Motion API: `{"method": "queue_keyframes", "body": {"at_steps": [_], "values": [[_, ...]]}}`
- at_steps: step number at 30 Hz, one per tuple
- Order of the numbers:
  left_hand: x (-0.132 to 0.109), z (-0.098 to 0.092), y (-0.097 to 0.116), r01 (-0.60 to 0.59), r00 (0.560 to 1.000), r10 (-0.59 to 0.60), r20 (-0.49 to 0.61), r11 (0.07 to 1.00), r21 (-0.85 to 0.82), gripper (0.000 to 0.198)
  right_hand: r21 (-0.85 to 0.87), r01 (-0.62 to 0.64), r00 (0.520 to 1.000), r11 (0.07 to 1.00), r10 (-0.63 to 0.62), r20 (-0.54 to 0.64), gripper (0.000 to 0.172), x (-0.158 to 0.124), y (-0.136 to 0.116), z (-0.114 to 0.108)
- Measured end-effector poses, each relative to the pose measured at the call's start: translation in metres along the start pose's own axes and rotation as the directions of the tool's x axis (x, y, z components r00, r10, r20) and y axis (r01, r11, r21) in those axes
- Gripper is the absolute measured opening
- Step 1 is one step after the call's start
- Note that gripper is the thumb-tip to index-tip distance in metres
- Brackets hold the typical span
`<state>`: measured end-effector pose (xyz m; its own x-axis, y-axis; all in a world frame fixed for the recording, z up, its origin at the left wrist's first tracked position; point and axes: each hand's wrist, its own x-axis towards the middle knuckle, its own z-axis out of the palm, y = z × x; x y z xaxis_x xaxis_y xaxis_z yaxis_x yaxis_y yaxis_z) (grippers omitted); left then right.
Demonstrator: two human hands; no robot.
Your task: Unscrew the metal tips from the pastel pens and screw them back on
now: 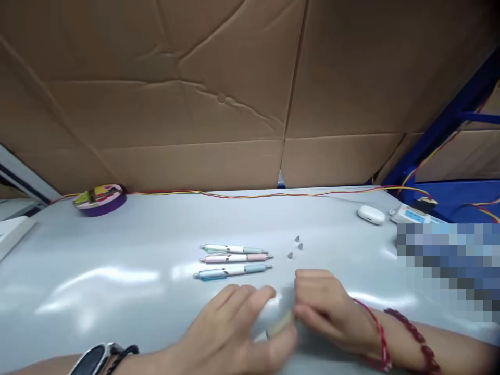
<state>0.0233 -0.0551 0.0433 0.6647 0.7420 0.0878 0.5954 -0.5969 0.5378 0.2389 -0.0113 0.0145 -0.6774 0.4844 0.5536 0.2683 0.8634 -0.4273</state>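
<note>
Nearest the camera, the person's left hand (234, 328) spreads over the grey-white glossy tabletop (148, 234), its grip wide, index finger lifted well off the blurred thumb. That thumb overlaps a pale beige, slim cylindrical piece (278, 326); whether it touches, I cannot tell. To its right, the right hand (332, 307) is curled, its grip narrow, thumb and fingers closed on the far end of the piece, which slants up towards them. On the left wrist sit a dark-faced, silver-edged watch (91, 360) and a black cord bracelet (124, 357); the right arm wears a red string bracelet (383, 341) and a dark red braided band (414, 332).

Just beyond the hands, three pens lie side by side, apart: a white and light blue pen (234, 271) nearest, a white and pink pen (236, 258), then a white and pale green pen (234, 249). Right of them stand or lie three small grey metallic cones (290, 255). Farther off are a purple-sided tape roll (103, 205), a white rounded case (371, 214), and red and yellow wires (234, 196) before a brown cardboard wall (195, 114)
</note>
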Motion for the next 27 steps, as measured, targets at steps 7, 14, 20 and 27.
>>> {"method": "queue_keyframes", "body": {"at_steps": [7, 14, 20, 27], "values": [[0.017, -0.002, -0.017, 0.107, 0.962, -0.070, 0.265, 0.986, -0.126, 0.029, 0.036, 0.055, 0.996, 0.998, -0.058, 0.069, 0.045, -0.001, 0.007, 0.000], [0.022, 0.000, -0.034, 0.170, 0.944, -0.079, 0.319, 0.948, -0.269, 0.031, 0.058, 0.074, 0.997, 0.996, -0.075, 0.025, 0.018, 0.004, 0.010, -0.004], [0.025, 0.010, -0.038, 0.279, 0.952, -0.215, 0.217, 0.902, -0.330, 0.024, 0.069, -0.024, 0.996, 0.997, 0.018, 0.087, 0.052, 0.001, 0.018, 0.002], [0.030, 0.001, -0.037, 0.328, 0.919, -0.206, 0.338, 0.873, -0.361, 0.028, 0.005, -0.110, 0.991, 0.994, 0.109, 0.081, 0.045, -0.003, 0.019, 0.004]]}}
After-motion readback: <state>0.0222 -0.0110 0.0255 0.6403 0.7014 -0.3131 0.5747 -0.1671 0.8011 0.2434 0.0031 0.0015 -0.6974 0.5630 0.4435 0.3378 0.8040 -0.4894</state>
